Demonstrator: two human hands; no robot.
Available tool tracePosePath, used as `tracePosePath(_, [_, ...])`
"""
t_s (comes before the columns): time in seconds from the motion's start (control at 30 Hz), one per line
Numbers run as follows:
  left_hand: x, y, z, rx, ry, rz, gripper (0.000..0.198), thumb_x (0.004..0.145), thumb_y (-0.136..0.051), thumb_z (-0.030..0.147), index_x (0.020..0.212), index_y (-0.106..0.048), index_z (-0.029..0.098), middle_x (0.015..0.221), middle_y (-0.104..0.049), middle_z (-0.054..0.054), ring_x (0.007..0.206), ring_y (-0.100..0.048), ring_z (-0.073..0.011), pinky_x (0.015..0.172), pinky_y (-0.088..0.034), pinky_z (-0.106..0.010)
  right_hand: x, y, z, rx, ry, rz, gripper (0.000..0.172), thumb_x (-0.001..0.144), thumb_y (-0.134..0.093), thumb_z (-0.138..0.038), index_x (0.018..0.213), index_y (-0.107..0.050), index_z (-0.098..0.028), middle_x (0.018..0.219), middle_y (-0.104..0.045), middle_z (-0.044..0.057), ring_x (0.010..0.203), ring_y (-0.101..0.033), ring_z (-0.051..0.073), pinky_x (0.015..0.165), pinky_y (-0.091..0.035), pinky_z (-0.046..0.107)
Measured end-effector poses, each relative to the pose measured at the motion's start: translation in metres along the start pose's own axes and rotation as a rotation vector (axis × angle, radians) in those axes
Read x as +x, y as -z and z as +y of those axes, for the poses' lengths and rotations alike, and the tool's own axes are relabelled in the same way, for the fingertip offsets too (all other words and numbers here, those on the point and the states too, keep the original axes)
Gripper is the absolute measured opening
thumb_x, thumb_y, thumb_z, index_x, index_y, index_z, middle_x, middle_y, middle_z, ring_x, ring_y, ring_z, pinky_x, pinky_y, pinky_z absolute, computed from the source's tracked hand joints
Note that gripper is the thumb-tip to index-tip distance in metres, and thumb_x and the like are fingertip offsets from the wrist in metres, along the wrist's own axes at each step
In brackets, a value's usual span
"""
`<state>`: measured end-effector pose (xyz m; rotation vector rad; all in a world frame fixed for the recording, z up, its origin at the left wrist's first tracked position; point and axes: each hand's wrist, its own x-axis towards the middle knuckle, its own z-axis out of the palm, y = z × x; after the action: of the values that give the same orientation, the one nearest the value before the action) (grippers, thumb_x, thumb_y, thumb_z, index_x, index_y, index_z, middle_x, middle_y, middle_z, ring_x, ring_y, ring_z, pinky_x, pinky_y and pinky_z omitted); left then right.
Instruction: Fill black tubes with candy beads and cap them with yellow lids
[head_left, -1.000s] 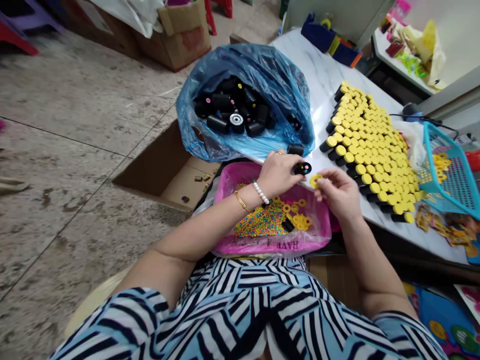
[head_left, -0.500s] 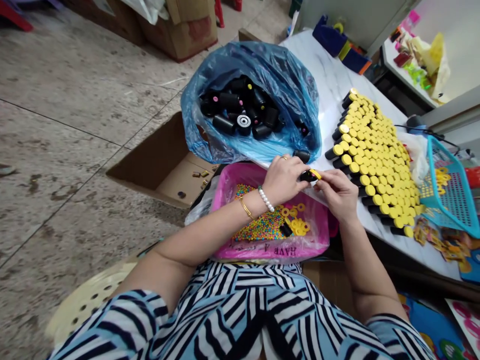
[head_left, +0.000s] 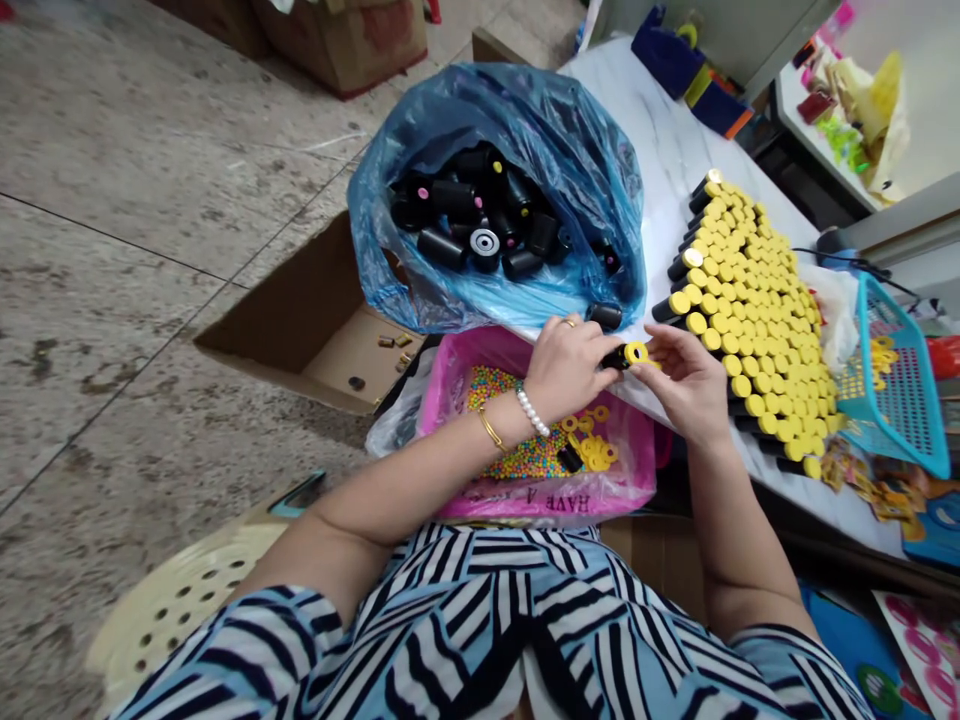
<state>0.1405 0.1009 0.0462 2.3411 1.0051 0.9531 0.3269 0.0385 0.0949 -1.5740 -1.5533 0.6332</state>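
Pinching a short black cylinder [head_left: 616,357], the left hand [head_left: 566,370] holds it out above a pink plastic tub [head_left: 457,400], while the right hand [head_left: 686,385] grasps a flat yellow ring [head_left: 637,352] against the cylinder's end, the two hands almost touching. Below the hands, the tub holds multicoloured beads [head_left: 517,425] and loose yellow rings [head_left: 592,447]. Ahead of the left hand sits a blue plastic bag [head_left: 540,130] of black cylinders [head_left: 450,200] — one more [head_left: 604,316] lies at its edge — and right of the right hand, yellow-capped black cylinders [head_left: 750,300] crowd a white marble table [head_left: 660,130]
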Motion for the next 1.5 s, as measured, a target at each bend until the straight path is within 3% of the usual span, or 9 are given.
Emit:
tracePosePath(0.37, [0.003, 0.003, 0.000, 0.017, -0.007, -0.076, 0.019, 0.088, -0.076, 0.034, 0.103, -0.078, 0.023, 0.085, -0.074, -0.005, 0.094, -0.063, -0.0274, 0.084, -0.041, -0.040, 0.007, 0.009, -0.009, -0.174, 0.023, -0.156, 0.036, 0.088, -0.080, -0.043, 0.121, -0.078, -0.028, 0.103, -0.071, 0.005, 0.086, -0.067, 0.018, 0.075, -0.058, 0.033])
tracePosePath(0.5, [0.012, 0.020, 0.002, -0.011, -0.001, -0.197, 0.019, 0.089, -0.070, 0.027, 0.105, -0.078, 0.020, 0.083, -0.076, -0.007, 0.087, -0.068, -0.0264, 0.077, -0.046, -0.038, 0.013, 0.013, -0.008, -0.187, -0.032, -0.216, 0.037, 0.086, -0.081, -0.047, 0.116, -0.077, -0.026, 0.101, -0.074, 0.004, 0.082, -0.067, 0.019, 0.076, -0.059, 0.035])
tracePosePath(0.7, [0.037, 0.046, 0.006, -0.712, 0.311, -0.609, 0.032, 0.102, -0.052, 0.033, 0.092, -0.077, 0.016, 0.055, -0.066, 0.000, 0.044, -0.060, -0.0110, 0.046, -0.040, -0.021, 0.018, 0.018, -0.019, -0.280, 0.007, -0.336, 0.025, 0.091, -0.075, -0.040, 0.110, -0.074, -0.023, 0.082, -0.071, -0.001, 0.066, -0.058, 0.013, 0.062, -0.049, 0.027])
tracePosePath(0.87, [0.043, 0.041, 0.014, -0.946, 0.537, -0.630, 0.033, 0.105, -0.052, 0.027, 0.083, -0.071, 0.011, 0.053, -0.066, -0.001, 0.038, -0.055, -0.0060, 0.040, -0.039, -0.013, 0.017, 0.016, -0.033, -0.424, 0.100, -0.288, 0.020, 0.093, -0.072, -0.036, 0.106, -0.073, -0.021, 0.091, -0.076, 0.003, 0.075, -0.066, 0.016, 0.071, -0.051, 0.028])
tracePosePath(1.07, [0.032, 0.030, 0.006, -1.147, 0.691, -0.689, 0.029, 0.106, -0.051, 0.026, 0.121, -0.070, 0.010, 0.085, -0.079, -0.010, 0.068, -0.077, -0.0135, 0.063, -0.061, -0.021, -0.003, 0.000, -0.019, -0.348, 0.069, -0.162, 0.021, 0.095, -0.069, -0.035, 0.112, -0.070, -0.022, 0.085, -0.073, 0.001, 0.069, -0.064, 0.015, 0.068, -0.050, 0.027])
tracePosePath(1.17, [0.025, 0.028, -0.001, -1.146, 0.554, -0.729, 0.040, 0.101, -0.054, 0.020, 0.139, -0.062, 0.013, 0.095, -0.080, -0.010, 0.077, -0.078, -0.0152, 0.069, -0.062, -0.024, -0.007, -0.006, -0.008, -0.258, -0.004, -0.127, 0.028, 0.096, -0.067, -0.036, 0.121, -0.066, -0.023, 0.083, -0.070, 0.000, 0.067, -0.061, 0.014, 0.066, -0.050, 0.027])
tracePosePath(1.23, [0.023, 0.027, -0.001, -0.956, 0.400, -0.686, 0.047, 0.096, -0.058, 0.016, 0.143, -0.061, 0.014, 0.082, -0.078, -0.005, 0.070, -0.075, -0.0145, 0.065, -0.058, -0.023, -0.005, -0.006, -0.004, -0.206, -0.028, -0.122, 0.030, 0.094, -0.069, -0.037, 0.121, -0.065, -0.024, 0.084, -0.069, -0.001, 0.067, -0.061, 0.014, 0.064, -0.050, 0.027])
tracePosePath(1.37, [0.021, 0.019, 0.009, -0.441, 0.200, -0.392, 0.035, 0.089, -0.065, 0.014, 0.121, -0.077, 0.015, 0.067, -0.072, 0.000, 0.061, -0.064, -0.0136, 0.067, -0.048, -0.025, 0.001, 0.001, -0.006, -0.240, 0.055, -0.099, 0.027, 0.090, -0.071, -0.033, 0.116, -0.071, -0.024, 0.097, -0.071, 0.003, 0.077, -0.064, 0.015, 0.069, -0.054, 0.029])
tracePosePath(1.5, [0.019, 0.007, 0.013, -0.337, 0.164, -0.298, 0.027, 0.090, -0.067, 0.016, 0.114, -0.080, 0.016, 0.071, -0.073, -0.002, 0.064, -0.061, -0.0152, 0.068, -0.043, -0.026, 0.005, 0.008, -0.015, -0.374, 0.206, -0.041, 0.024, 0.088, -0.074, -0.029, 0.111, -0.077, -0.022, 0.102, -0.068, 0.006, 0.082, -0.066, 0.017, 0.071, -0.057, 0.031])
